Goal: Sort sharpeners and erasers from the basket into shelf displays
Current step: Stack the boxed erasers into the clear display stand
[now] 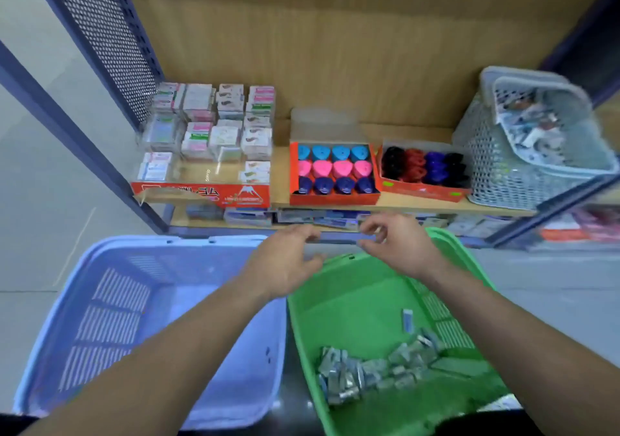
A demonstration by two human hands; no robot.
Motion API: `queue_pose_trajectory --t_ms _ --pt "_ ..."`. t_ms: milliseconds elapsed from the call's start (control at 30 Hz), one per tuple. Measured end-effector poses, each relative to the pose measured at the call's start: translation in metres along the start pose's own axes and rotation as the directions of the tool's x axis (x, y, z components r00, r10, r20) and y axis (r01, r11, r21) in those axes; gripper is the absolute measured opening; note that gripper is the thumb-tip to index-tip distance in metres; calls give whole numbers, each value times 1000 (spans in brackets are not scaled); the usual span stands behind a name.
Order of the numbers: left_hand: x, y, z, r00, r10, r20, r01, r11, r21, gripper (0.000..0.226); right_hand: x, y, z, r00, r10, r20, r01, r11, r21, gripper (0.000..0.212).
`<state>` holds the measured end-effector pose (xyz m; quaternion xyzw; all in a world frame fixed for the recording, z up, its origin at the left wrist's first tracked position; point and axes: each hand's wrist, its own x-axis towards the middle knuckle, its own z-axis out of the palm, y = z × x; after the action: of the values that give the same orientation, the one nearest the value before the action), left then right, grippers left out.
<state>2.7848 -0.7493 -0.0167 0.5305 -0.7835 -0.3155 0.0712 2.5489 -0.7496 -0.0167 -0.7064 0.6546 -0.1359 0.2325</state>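
Note:
A green basket (339, 288) on the floor holds a pile of several small metal sharpeners (372, 368) and one white eraser (407, 318). My left hand (285, 264) and my right hand (399, 247) hover over the basket's far rim, fingers loosely curled, nothing visible in either. On the shelf stand a red box of wrapped erasers (208, 140), a red box of blue, pink and dark blue heart-shaped sharpeners (333, 170), and a red box of black, red and purple sharpeners (424, 167).
A light blue basket (134, 301) sits left of the green one. A grey mesh basket (496, 167) with a smaller basket of packets tilted inside stands at the shelf's right end. A lower shelf (302, 217) holds flat packs. Blue metal uprights frame the shelf.

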Motion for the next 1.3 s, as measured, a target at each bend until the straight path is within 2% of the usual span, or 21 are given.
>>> queue_pose_trajectory --t_ms 167,267,367,467,533,567,633,733,833,967,1067,1167,1300 --pt "-20 21 91 967 -43 253 15 994 112 50 -52 98 18 971 163 177 -148 984 -96 23" --pt "-13 20 131 930 -153 333 118 986 120 59 -64 136 41 914 194 355 -157 979 -130 36" --pt "0 17 175 865 -287 412 292 955 52 70 -63 162 70 801 187 569 -65 971 -228 63" --pt "4 16 228 784 -445 433 497 868 -8 86 -53 185 98 678 233 697 -35 958 -285 99" --pt "1 14 260 702 -568 430 632 775 -7 106 -48 199 116 622 291 727 -75 946 -314 124" --pt "-2 12 274 656 -611 443 685 728 -10 115 -50 207 124 596 331 731 -140 940 -312 134" --pt "-9 8 294 606 -635 479 711 703 32 126 -60 222 136 534 390 750 -258 920 -295 146" --pt "-15 3 304 593 -616 518 649 747 146 130 -76 233 141 490 386 782 -219 923 -318 157" --pt "-9 -5 303 563 -586 582 614 769 180 132 -77 233 141 463 327 824 -127 944 -303 148" --pt "-1 -11 300 642 -500 582 450 860 241 123 -81 233 154 458 231 858 7 965 -263 137" --pt "10 -11 298 642 -462 612 403 882 244 115 -82 235 163 540 160 826 67 971 -231 111" --pt "14 -5 298 647 -431 629 381 897 223 107 -82 231 164 597 128 792 63 977 -205 86" --pt "19 -2 301 667 -386 637 407 905 122 76 -81 223 167 596 107 796 34 987 -159 95"
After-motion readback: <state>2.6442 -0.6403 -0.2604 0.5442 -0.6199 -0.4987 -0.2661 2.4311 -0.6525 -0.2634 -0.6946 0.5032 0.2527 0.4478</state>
